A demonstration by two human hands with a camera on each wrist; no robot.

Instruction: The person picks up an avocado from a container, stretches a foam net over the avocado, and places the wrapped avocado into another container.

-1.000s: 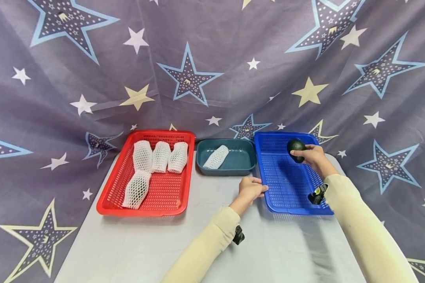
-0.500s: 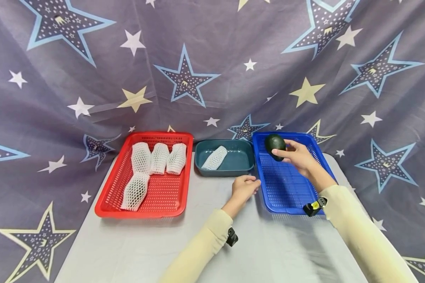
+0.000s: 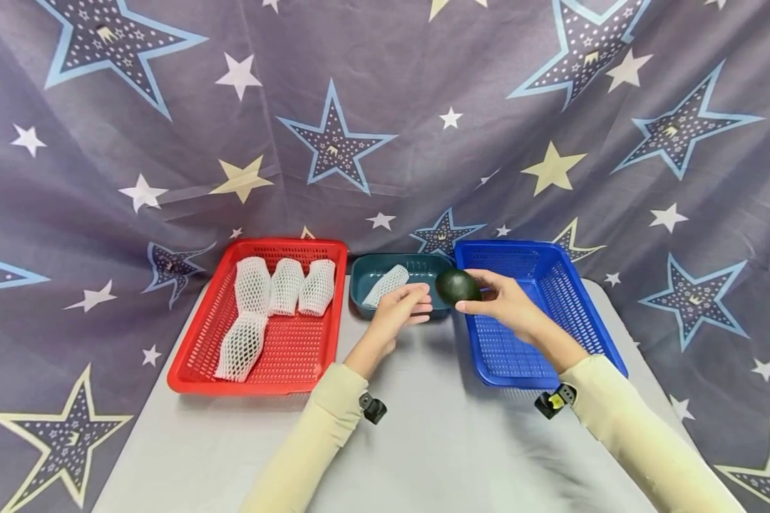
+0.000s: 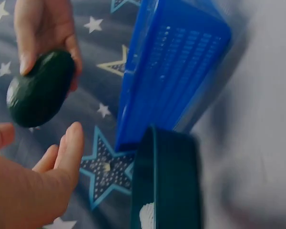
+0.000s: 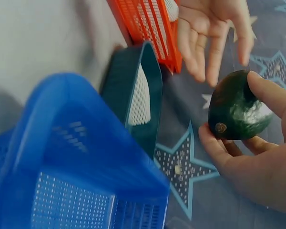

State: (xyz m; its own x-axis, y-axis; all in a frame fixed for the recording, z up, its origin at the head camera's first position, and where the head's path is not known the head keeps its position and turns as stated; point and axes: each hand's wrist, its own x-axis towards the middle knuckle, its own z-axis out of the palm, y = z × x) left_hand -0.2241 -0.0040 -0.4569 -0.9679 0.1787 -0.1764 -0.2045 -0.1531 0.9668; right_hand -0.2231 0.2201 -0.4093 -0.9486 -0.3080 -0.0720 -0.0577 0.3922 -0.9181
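A dark green avocado (image 3: 458, 287) is pinched between the thumb and fingers of my right hand (image 3: 507, 303), held up between the teal dish and the blue basket. Its stem spot shows in the right wrist view, where the avocado (image 5: 238, 107) sits against the fingertips. My left hand (image 3: 394, 315) is raised in front of the teal dish (image 3: 359, 303), palm toward the avocado and apart from it. Relaxed, parted fingers with nothing in them show on the left hand (image 4: 38, 186) in the left wrist view. Behind it, a white foam net sleeve (image 3: 388, 281) lies in the dish.
On the left a red basket (image 3: 298, 349) holds several white foam net sleeves (image 3: 240, 345). To the right stands a blue basket (image 3: 513, 356) with perforated walls. All three containers rest on a pale table (image 3: 423, 427) before a star-patterned curtain (image 3: 385, 107).
My right hand has carried the avocado leftward, out from over the blue basket. The left hand has left the blue basket's edge and moved left and up, its fingers spreading.
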